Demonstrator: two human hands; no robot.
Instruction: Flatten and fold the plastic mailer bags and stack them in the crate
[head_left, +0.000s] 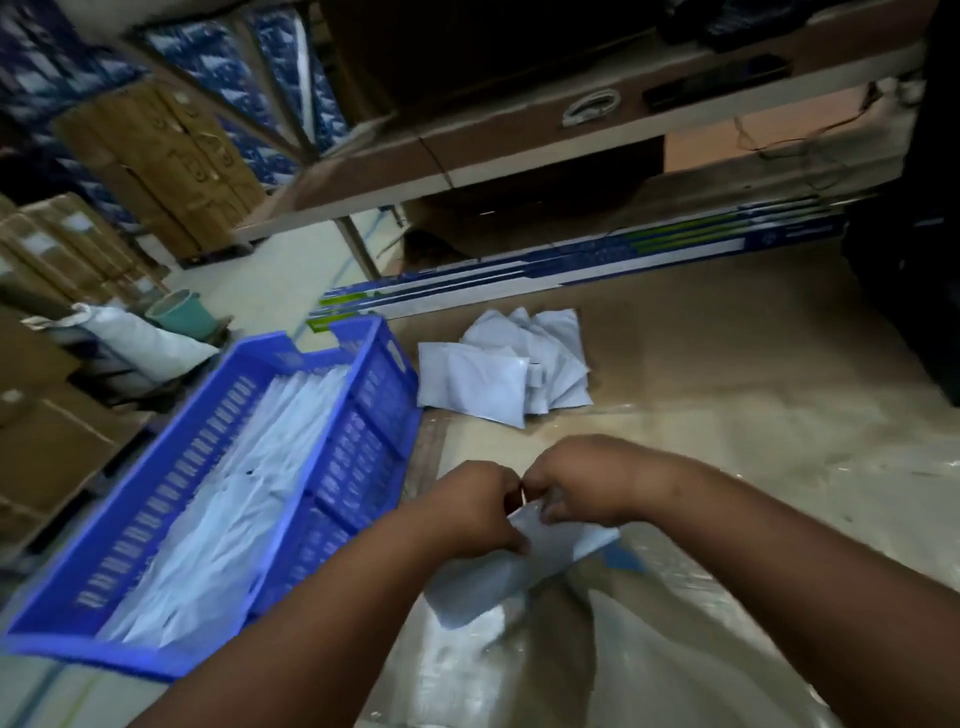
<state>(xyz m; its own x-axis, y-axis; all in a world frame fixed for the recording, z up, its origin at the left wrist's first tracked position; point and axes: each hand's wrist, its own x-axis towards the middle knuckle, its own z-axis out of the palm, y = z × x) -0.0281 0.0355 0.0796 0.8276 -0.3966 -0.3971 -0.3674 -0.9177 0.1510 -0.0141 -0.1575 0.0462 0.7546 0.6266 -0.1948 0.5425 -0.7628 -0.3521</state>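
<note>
Nearest the camera, the person's two bare forearms reach forward over a floor covered in brown cardboard sheeting (727, 364) and clear plastic film (779, 597). The left hand (467, 512) and the right hand (576, 488) meet knuckle to knuckle, both clenched on the top edge of a pale grey-white plastic mailer bag (511, 564), pinching it between thumbs and fingers. The bag hangs and drapes below the hands, slightly rumpled and soft, not yet flat, with one corner jutting out to the right; a blurred blue scrap shows just beside that corner. Judging by this, the fold is only starting, and the slick film could slide out of the pinch or crease crookedly if the edges are not lined up, because the bag is held in the air, not pressed on the floor. Trapped air may also make it spring open once stacked. Just left of the hands sits a blue slotted plastic crate (358, 457), its long side near the left wrist, already holding a layer of pale bags lying lengthwise and somewhat loose; a careless drop could disturb them. Farther on, beyond the crate's far right corner, a loose pile of pale grey mailer bags (504, 364) waits on the cardboard, overlapping and puffy. Behind it lie long white-and-blue boxes (571, 265) under a shelf.
</note>
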